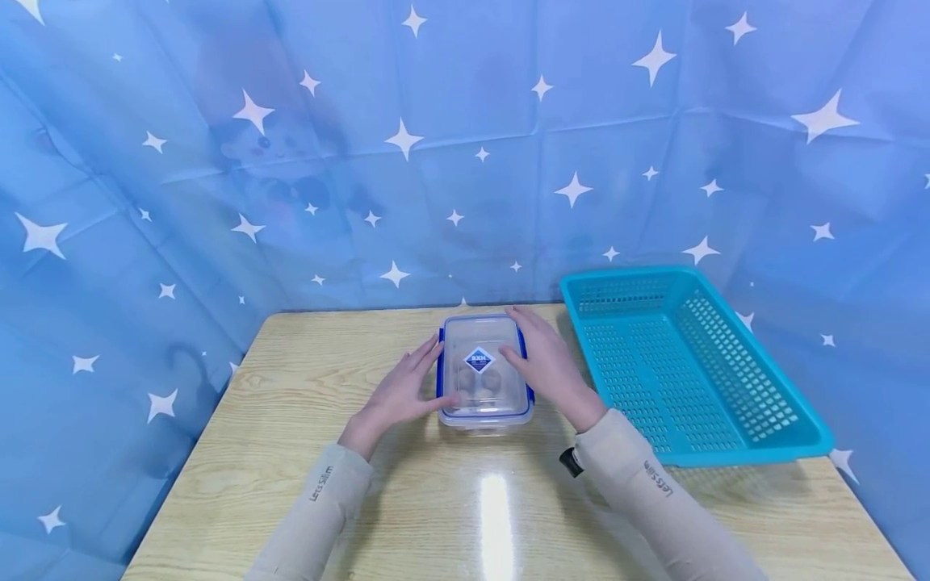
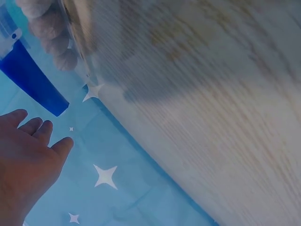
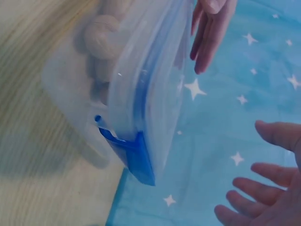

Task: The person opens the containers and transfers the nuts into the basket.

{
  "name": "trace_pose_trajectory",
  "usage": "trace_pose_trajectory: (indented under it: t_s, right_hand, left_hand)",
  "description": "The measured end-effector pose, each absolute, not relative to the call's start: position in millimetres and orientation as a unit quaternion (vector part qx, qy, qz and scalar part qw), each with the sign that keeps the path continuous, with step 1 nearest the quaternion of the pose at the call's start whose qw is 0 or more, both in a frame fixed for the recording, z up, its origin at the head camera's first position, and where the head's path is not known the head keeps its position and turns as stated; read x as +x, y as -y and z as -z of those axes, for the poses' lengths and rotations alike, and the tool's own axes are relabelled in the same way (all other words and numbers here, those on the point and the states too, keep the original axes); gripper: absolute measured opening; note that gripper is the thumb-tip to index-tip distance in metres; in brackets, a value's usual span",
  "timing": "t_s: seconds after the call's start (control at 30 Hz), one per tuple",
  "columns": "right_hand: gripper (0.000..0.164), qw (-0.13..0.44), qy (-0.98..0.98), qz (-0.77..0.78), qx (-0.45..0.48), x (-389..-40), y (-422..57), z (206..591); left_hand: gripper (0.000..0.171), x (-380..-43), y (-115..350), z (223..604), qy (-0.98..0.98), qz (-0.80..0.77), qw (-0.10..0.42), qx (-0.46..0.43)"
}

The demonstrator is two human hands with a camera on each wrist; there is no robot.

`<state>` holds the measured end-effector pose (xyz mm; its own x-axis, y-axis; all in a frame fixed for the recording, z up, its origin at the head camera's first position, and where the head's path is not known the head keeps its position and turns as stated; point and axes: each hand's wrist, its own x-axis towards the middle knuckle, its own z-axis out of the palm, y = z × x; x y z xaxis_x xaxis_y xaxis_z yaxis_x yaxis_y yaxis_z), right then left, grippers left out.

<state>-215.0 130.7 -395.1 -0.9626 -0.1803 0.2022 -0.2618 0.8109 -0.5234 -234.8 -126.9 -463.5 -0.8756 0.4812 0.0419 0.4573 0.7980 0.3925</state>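
Note:
A clear lidded food container (image 1: 472,335) with a blue seal and a diamond label stands on the table. Several round pale brownish things (image 3: 102,37) show through its wall; their kind is unclear. My left hand (image 1: 398,394) is at its left side, fingers fairly straight, thumb near the lid's front left corner. On the other side, my right hand (image 1: 545,355) has its fingers extended along the right edge and the thumb over the lid. A blue latch (image 2: 37,82) sticks out near the left fingertips. Another blue latch (image 3: 134,157) slants outward in the right wrist view.
A turquoise perforated plastic basket (image 1: 763,339) stands to the right, near the right forearm. The wood-grain table (image 1: 320,355) ends at a blue curtain (image 1: 465,161) with white stars behind and at the sides.

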Motion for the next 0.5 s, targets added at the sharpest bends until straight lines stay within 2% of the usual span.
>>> trace_pose_trajectory:
  t_s: [0.5]
  right_hand:
    - [0.062, 0.067, 0.942, -0.315, 0.097, -215.6, -127.0, 429.0]
  left_hand:
    - [0.096, -235.3, 131.2, 472.3, -0.944, -0.205, 0.055, 0.254]
